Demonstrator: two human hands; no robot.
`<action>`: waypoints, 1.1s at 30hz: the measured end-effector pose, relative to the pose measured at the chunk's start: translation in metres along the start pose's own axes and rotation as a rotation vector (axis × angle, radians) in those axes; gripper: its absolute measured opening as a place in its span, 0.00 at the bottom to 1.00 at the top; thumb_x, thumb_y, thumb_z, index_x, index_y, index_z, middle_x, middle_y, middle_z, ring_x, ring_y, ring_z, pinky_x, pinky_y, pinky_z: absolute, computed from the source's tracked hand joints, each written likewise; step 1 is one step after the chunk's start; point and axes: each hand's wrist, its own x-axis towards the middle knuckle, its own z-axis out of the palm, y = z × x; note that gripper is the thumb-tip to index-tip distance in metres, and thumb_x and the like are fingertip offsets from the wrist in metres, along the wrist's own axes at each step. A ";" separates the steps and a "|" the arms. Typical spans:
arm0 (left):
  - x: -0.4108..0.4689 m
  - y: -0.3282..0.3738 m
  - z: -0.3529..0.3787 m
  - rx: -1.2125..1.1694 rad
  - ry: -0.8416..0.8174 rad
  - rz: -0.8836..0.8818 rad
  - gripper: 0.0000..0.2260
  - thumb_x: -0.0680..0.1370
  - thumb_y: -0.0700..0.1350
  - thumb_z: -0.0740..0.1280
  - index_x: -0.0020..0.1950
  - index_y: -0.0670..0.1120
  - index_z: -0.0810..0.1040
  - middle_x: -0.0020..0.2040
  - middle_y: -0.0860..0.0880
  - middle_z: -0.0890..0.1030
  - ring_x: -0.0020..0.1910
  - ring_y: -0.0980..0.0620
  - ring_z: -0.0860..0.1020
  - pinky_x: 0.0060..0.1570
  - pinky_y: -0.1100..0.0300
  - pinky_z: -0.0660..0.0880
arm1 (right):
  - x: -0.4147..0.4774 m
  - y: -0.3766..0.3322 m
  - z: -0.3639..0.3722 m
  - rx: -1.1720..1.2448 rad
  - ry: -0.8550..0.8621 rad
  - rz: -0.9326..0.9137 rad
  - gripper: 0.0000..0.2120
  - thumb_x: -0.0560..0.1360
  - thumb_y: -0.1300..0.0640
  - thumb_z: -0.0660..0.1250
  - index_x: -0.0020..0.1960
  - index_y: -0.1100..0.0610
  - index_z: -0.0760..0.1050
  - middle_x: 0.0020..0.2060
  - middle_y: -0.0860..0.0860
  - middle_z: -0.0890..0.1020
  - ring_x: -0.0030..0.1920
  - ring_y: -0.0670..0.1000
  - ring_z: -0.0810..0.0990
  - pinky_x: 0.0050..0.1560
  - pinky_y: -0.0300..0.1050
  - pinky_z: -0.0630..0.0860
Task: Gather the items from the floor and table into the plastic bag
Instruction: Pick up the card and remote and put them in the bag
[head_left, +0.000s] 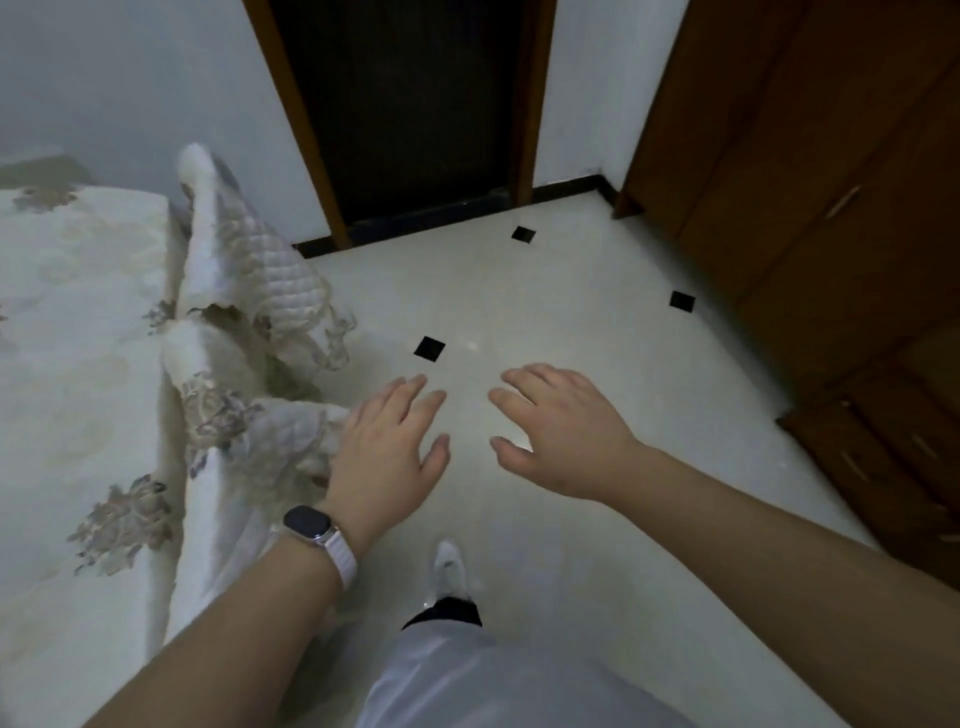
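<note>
Both forearms reach to frame centre, left hand (387, 452) and right hand (563, 431) spread empty over bare floor (597, 312), seemingly mid-stride; no bag or items visible.

I see a glossy tiled floor (571, 322), a quilted cloth bedspread (244, 260) and a smooth varnished wooden wardrobe (831, 182).

Cream floral-patterned quilted bedspread (78, 332) at left, bunched and hanging over the mattress edge. Pale glossy tiled floor (571, 312) with small black diamond insets; dark wood-framed doorway (405, 104) ahead, brown wooden cabinet (831, 182) at right.
</note>
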 end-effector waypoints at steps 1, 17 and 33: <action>0.019 -0.006 0.005 0.004 -0.010 0.015 0.21 0.75 0.52 0.64 0.64 0.46 0.78 0.66 0.44 0.77 0.63 0.40 0.75 0.59 0.47 0.70 | 0.016 0.008 0.000 -0.017 -0.004 0.007 0.25 0.72 0.42 0.60 0.59 0.57 0.78 0.59 0.56 0.80 0.60 0.59 0.76 0.57 0.53 0.73; 0.251 -0.103 0.022 -0.007 0.016 0.138 0.20 0.77 0.53 0.63 0.66 0.46 0.76 0.67 0.44 0.77 0.67 0.41 0.73 0.64 0.43 0.70 | 0.236 0.109 -0.011 -0.112 0.032 0.035 0.26 0.75 0.42 0.58 0.66 0.55 0.75 0.63 0.55 0.78 0.63 0.58 0.75 0.63 0.54 0.71; 0.529 -0.136 0.050 0.212 0.004 -0.022 0.21 0.78 0.53 0.63 0.68 0.46 0.75 0.68 0.44 0.76 0.68 0.43 0.72 0.66 0.46 0.68 | 0.483 0.312 -0.022 -0.049 0.003 -0.206 0.25 0.75 0.42 0.58 0.64 0.56 0.76 0.63 0.57 0.78 0.63 0.58 0.75 0.63 0.55 0.71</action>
